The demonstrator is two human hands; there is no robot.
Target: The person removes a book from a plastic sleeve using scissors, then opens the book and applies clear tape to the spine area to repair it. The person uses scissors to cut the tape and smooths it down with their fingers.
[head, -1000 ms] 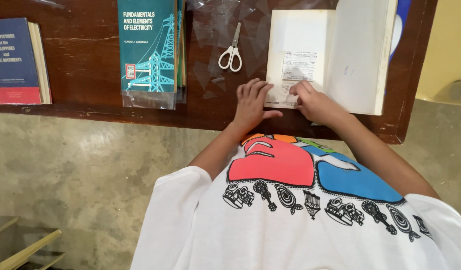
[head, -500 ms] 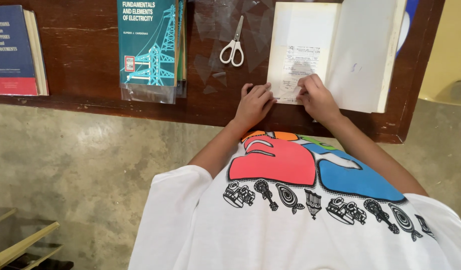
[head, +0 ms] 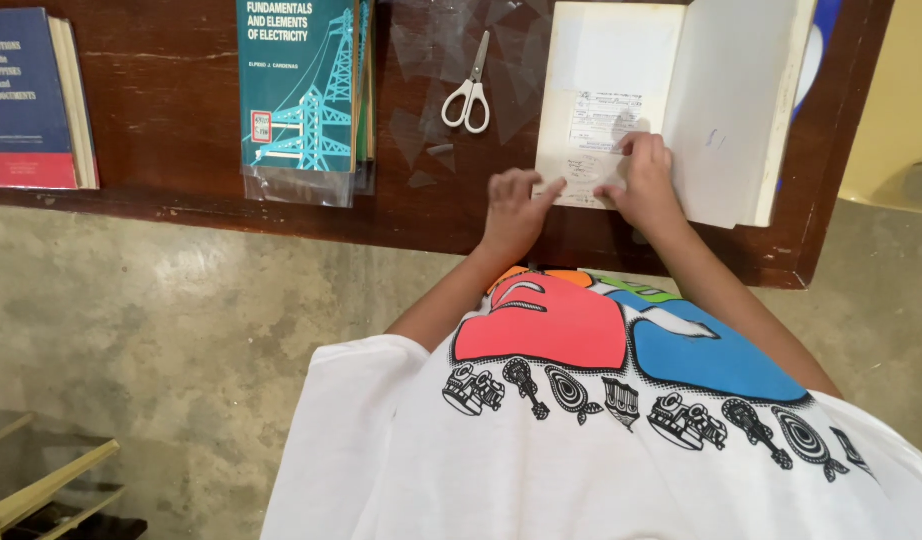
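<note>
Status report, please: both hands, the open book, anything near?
Left hand at page edge. Right hand flat on open book. Scissors lying clear, left of book.

Both hands (head: 581,195) now farther up the open book's (head: 621,110) page, right fingertips (head: 646,150) over its pasted slip (head: 603,120)

One head-worn camera gives the only view. It looks steeply down from above the person's chest, so the white shirt (head: 601,440) fills the lower frame, close to the lens. Beyond it the dark table (head: 181,120) runs across the top, its far side cut off. The concrete floor (head: 181,320) shows lower left, farther away. Both hands sit mid-frame.
</note>
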